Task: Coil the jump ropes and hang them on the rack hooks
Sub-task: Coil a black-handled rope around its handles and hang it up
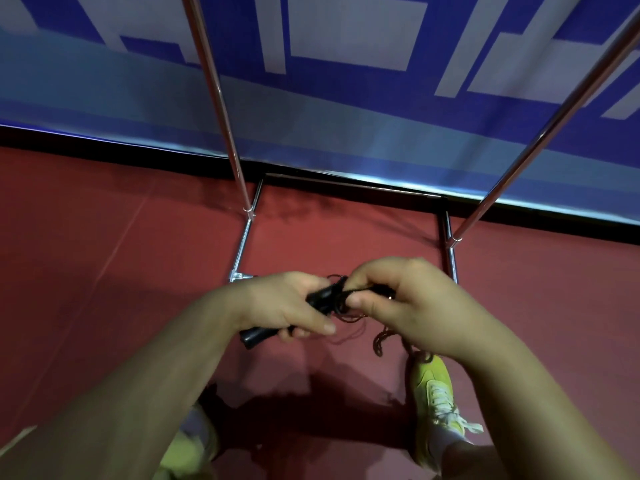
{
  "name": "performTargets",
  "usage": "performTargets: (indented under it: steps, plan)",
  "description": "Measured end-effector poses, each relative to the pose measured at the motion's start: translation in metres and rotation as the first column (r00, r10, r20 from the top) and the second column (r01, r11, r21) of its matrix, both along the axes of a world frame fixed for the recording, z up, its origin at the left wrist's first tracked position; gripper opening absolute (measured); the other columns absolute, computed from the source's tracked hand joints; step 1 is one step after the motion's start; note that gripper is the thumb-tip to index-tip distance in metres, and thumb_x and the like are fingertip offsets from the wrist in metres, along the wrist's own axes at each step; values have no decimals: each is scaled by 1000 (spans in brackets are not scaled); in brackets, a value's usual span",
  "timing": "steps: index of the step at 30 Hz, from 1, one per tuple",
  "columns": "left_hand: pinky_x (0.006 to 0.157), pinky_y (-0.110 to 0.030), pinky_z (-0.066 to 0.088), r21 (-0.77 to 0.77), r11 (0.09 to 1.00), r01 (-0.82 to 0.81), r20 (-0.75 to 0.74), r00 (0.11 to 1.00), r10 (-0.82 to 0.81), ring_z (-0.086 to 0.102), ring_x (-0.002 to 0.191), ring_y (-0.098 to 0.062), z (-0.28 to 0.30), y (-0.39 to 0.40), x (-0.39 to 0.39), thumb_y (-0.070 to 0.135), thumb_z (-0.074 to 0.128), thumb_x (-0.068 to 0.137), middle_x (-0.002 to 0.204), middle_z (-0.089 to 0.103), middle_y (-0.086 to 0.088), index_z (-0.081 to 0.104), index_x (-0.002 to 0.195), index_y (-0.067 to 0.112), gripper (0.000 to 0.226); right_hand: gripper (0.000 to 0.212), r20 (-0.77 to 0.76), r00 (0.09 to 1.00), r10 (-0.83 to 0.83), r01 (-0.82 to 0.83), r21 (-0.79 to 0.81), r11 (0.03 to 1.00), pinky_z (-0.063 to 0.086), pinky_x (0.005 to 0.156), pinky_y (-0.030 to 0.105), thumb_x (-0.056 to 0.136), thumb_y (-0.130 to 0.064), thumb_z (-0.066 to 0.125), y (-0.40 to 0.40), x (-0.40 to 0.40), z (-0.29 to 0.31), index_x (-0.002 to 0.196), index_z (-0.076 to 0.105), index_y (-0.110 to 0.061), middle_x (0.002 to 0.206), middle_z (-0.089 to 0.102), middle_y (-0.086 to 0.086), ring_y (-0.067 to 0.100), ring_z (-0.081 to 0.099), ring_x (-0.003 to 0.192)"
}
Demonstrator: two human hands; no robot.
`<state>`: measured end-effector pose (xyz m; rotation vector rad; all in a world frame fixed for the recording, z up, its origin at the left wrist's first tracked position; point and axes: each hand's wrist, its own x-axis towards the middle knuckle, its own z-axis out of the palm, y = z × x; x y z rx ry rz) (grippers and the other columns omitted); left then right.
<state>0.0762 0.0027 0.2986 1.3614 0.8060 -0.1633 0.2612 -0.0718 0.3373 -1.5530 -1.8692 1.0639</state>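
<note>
Jump rope [349, 315]: thin dark-brown cord with black handles [258, 336], being held in mid-air between both hands, above the red floor [104, 254] and in front of the rack base.

Left hand [284, 308]: fingers are curling round the black handles, whose butt ends are sticking out below the palm.

Right hand [398, 306]: thumb and fingers are pinching the cord bundle beside the handle tops, apparently winding or cinching a turn.

Progress, as judged: coiling is under way but not finishing; a loose loop of cord [381, 341] is hanging below the right hand, near the shoe. No hook is showing in view, so hanging is still to come; whether other ropes are waiting cannot be told.

Rack [221, 109]: two chrome uprights are rising either side of the hands, with base rails on the floor.

Surroundings: a blue and white banner [311, 98] is running behind the rack; yellow-green shoes [433, 393] are standing below.

Obstruction, as judged: the dangling loop is risking a snag on the right shoe or the rails.
</note>
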Motion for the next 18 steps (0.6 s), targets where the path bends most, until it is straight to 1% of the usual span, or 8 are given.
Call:
performTargets:
  steps: [2, 4, 6, 8, 11, 13, 15, 18]
  plan:
    - [44, -20, 34, -51, 990, 130, 47, 991, -128, 43, 45, -5, 2, -9, 8, 11, 69, 77, 58, 50, 3, 67, 79, 34, 23, 7, -149, 988, -44, 38, -44, 998, 54, 61, 39, 82, -22, 68, 3, 4, -1, 76, 67, -25, 70, 68, -5, 15, 63, 61]
    - [43, -18, 34, -118, 975, 187, 143, 975, -170, 42, 46, -4, 6, -15, 15, 15, 65, 75, 58, 49, 7, 69, 89, 35, 25, 11, -304, 947, -108, 80, -105, 991, 46, 54, 25, 80, -16, 70, 7, 7, -6, 71, 65, -21, 60, 62, -6, 5, 54, 53]
    - [43, -18, 34, -161, 972, 172, 196, 971, -139, 43, 46, -5, 6, -15, 18, 18, 68, 73, 59, 52, 9, 63, 109, 18, 36, 13, -442, 865, -240, 136, -254, 958, 36, 44, 17, 77, -15, 71, 9, 9, -10, 67, 63, -17, 55, 55, -7, 3, 46, 45]
    - [42, -17, 35, -191, 970, 152, 236, 966, -105, 45, 45, -5, 4, -14, 20, 28, 70, 69, 59, 55, 8, 54, 117, -2, 59, 18, -536, 753, -381, 111, -468, 877, 32, 36, 15, 71, -16, 75, 11, 6, -13, 67, 58, -13, 50, 52, -1, 6, 43, 36]
    - [40, -17, 35, -248, 963, 102, 374, 928, -2, 48, 46, -6, 8, -17, 26, 32, 74, 70, 65, 58, 2, 67, 104, 18, 37, 17, -589, 620, -518, 74, -614, 786, 20, 36, 11, 70, -22, 62, 12, 2, -14, 68, 51, -8, 38, 46, -1, 7, 36, 26]
    - [38, -17, 34, -280, 960, -21, 378, 916, 131, 50, 45, -8, 9, -17, 28, 29, 70, 73, 68, 62, -1, 65, 97, 20, 26, 19, -602, 573, -555, 121, -608, 785, 13, 42, 19, 73, -26, 60, 15, 5, -17, 61, 54, -12, 38, 45, 1, 9, 33, 30]
    - [36, -17, 33, -300, 941, -159, 336, 905, 260, 50, 44, -9, 9, -15, 30, 22, 64, 77, 69, 64, -4, 56, 99, 13, 25, 25, -575, 592, -564, 236, -546, 804, 17, 39, 18, 79, -31, 60, 16, 9, -21, 60, 57, -14, 45, 47, 3, 10, 34, 36]
    - [34, -16, 32, -339, 900, -273, 293, 879, 376, 49, 43, -9, 13, -11, 28, 21, 64, 81, 66, 63, -4, 52, 103, 13, 27, 33, -467, 726, -506, 371, -353, 859, 28, 41, 18, 97, -27, 50, 15, 10, -26, 72, 63, -10, 53, 48, 2, 8, 39, 43]
